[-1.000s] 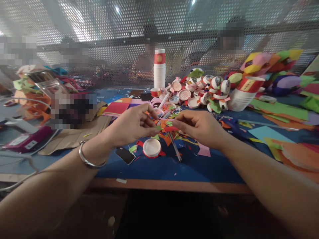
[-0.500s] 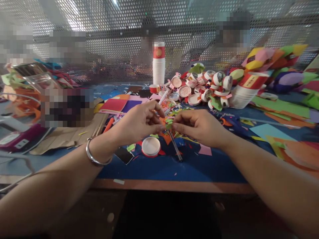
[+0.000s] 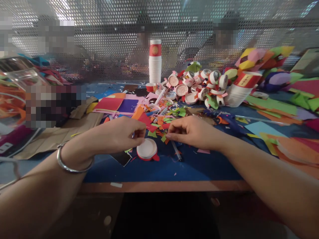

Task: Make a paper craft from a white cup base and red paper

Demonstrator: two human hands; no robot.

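Note:
My left hand [image 3: 124, 132] is closed, with thumb and fingertips at the upper left rim of a cut-off paper-cup bottom [image 3: 147, 148]. This white disc lies on the blue tabletop and has a red edge with a red tab sticking out at its lower right. My right hand [image 3: 190, 132] is in a pinch over a heap of coloured paper scraps [image 3: 171, 114]. Whatever is between its fingertips is too small to make out. Just below them a clear pen-like stick [image 3: 177, 152] lies on the table.
A stack of paper cups [image 3: 155, 63] stands at the back, and another stack [image 3: 243, 89] leans at the right. Between them is a pile of cut cup bottoms [image 3: 181, 89]. Cardboard [image 3: 64, 132] lies left, coloured paper [image 3: 294, 146] right. The table's front edge [image 3: 161, 186] is near me.
My hands have parted. The left has moved left and down to the cup bottom, whose red tab has turned. The green scrap held between both hands is no longer seen there.

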